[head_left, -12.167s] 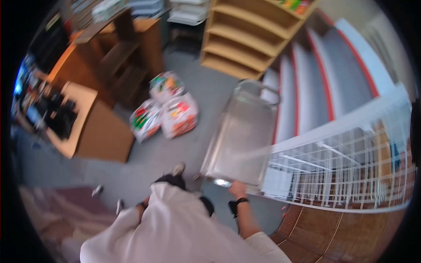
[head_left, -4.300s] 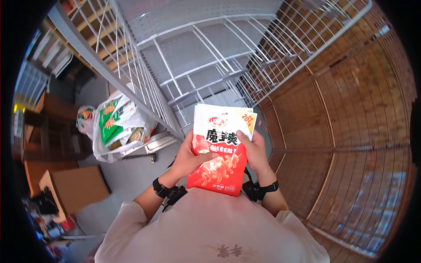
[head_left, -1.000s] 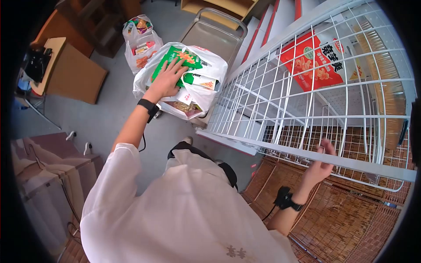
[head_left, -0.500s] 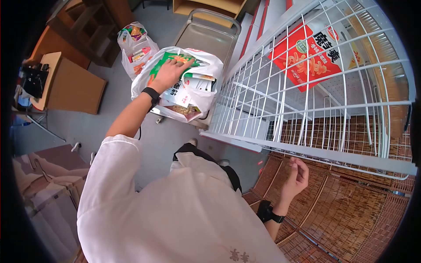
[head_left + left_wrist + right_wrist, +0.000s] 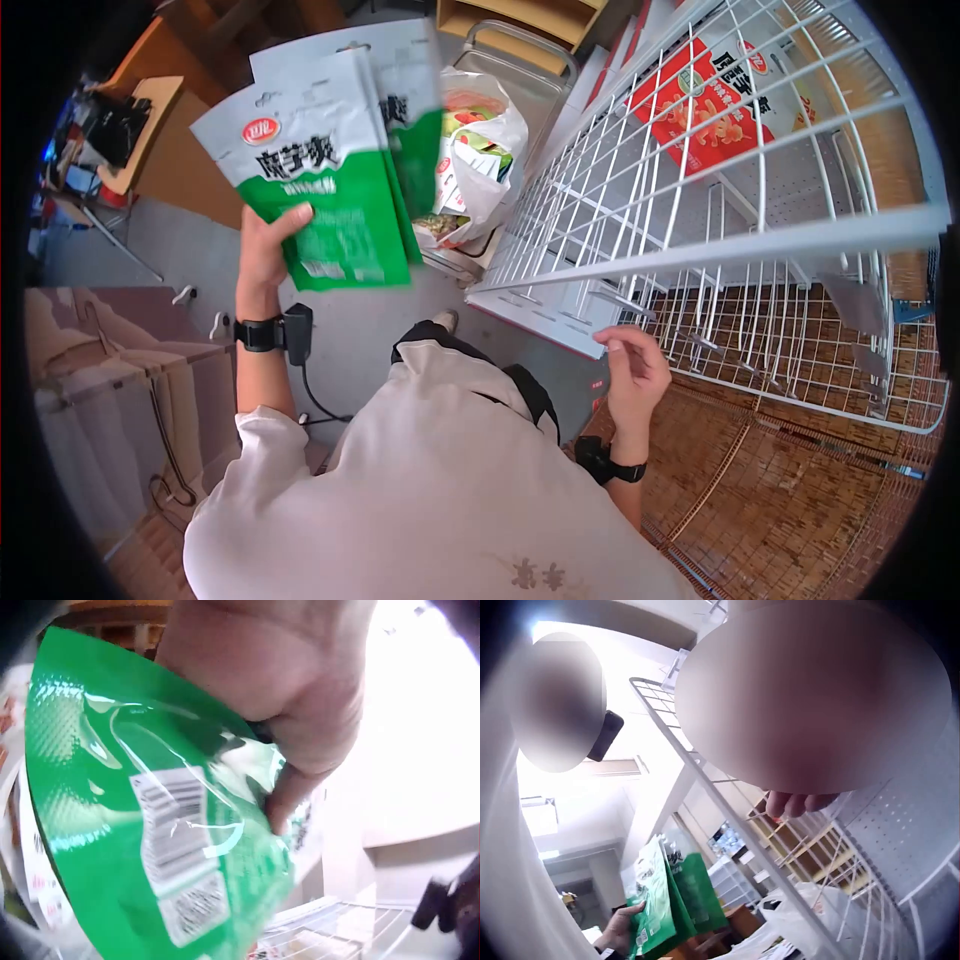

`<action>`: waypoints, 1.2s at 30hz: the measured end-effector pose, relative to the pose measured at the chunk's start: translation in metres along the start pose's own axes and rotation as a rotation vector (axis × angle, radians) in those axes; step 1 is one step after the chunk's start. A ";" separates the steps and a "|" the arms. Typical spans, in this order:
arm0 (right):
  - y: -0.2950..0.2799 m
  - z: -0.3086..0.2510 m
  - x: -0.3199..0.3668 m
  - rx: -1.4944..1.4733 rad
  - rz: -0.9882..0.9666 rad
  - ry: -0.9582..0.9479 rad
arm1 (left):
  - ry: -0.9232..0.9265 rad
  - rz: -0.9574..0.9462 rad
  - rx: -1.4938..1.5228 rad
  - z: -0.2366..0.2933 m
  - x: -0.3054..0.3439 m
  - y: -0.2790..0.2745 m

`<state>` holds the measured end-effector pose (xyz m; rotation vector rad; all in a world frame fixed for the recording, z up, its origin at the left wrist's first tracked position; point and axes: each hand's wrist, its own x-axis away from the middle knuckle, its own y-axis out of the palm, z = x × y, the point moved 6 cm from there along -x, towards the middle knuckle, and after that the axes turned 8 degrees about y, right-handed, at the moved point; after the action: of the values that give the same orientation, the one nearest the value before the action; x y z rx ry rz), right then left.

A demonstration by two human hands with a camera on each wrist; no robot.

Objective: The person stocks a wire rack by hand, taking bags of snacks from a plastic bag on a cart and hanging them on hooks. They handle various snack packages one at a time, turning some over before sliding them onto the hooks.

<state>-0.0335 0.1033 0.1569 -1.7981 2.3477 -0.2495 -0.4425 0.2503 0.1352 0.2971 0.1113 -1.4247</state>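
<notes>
My left hand (image 5: 262,255) grips several green-and-white snack packets (image 5: 350,235), its thumb across the front one. They are held up left of the trolley, fanned slightly apart. A barcode shows on the green back of one packet (image 5: 97,802) in the left wrist view. My right hand (image 5: 635,380) is below the front of the white wire rack (image 5: 620,265), fingers loosely bent, holding nothing. Behind the rack's wires a red-and-white packet (image 5: 700,120) stands upright. A white plastic bag (image 5: 505,125) with more packets sits on the metal trolley (image 5: 540,95), partly hidden by the green packets.
White shelving with red edges stands behind the rack, and a wooden shelf unit (image 5: 520,20) is at the back. Woven brown panels (image 5: 760,490) border the right. At left is a small desk (image 5: 150,120); cloth-like folds (image 5: 130,390) fill the lower left.
The red packet, in both hands about four seconds ago, is now in the rack. My left hand has lifted green packets out of the bag. My right hand has drawn leftward from the rack.
</notes>
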 end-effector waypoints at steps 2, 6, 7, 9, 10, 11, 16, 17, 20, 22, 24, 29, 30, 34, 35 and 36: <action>0.007 -0.001 -0.004 -0.073 -0.092 0.005 | -0.175 -0.181 0.529 -0.019 0.034 0.026; 0.027 -0.013 -0.012 -0.325 -0.542 0.028 | -0.547 -0.248 1.035 -0.075 0.121 0.100; 0.028 -0.018 -0.014 -0.361 -0.600 0.038 | -0.464 -0.502 1.205 -0.047 0.135 0.154; 0.027 -0.014 -0.018 -0.393 -0.639 0.044 | -0.524 -0.679 1.324 -0.013 0.172 0.225; 0.028 -0.003 -0.018 -0.398 -0.665 0.002 | -0.674 -0.593 1.274 -0.016 0.192 0.245; 0.023 0.003 -0.016 -0.405 -0.690 -0.038 | -0.678 -0.651 1.326 -0.026 0.208 0.268; -0.014 0.039 0.012 -0.543 -0.797 0.426 | -0.657 -0.837 1.095 -0.055 0.262 0.318; -0.028 0.044 0.019 -0.589 -0.731 0.413 | -0.621 -0.816 0.917 -0.057 0.269 0.316; -0.061 0.039 0.034 -0.735 -0.599 0.352 | -0.508 -0.743 0.379 -0.055 0.282 0.294; -0.090 0.040 0.036 -0.574 -0.442 0.281 | -0.415 -0.694 0.025 -0.049 0.279 0.275; -0.105 0.045 0.038 -0.548 -0.396 0.252 | -0.575 -0.580 0.982 -0.028 0.260 0.271; -0.112 0.075 0.043 -0.714 -0.289 0.374 | -0.317 -0.693 0.217 -0.011 0.262 0.302; -0.112 0.089 0.043 -0.729 -0.247 0.420 | -0.318 -0.695 0.216 -0.019 0.266 0.308; -0.118 0.128 0.046 -0.623 -0.190 0.429 | -0.490 -0.556 0.133 -0.071 0.277 0.309; -0.119 0.127 0.046 -0.621 -0.251 0.376 | -0.460 -0.530 0.096 -0.076 0.279 0.307; -0.121 0.128 0.046 -0.621 -0.246 0.385 | -0.427 -0.501 0.061 -0.079 0.281 0.305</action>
<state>0.0985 0.0247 0.0596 -2.5243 2.6574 0.1422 -0.0932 0.0387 0.0298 0.0042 -0.2232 -1.9604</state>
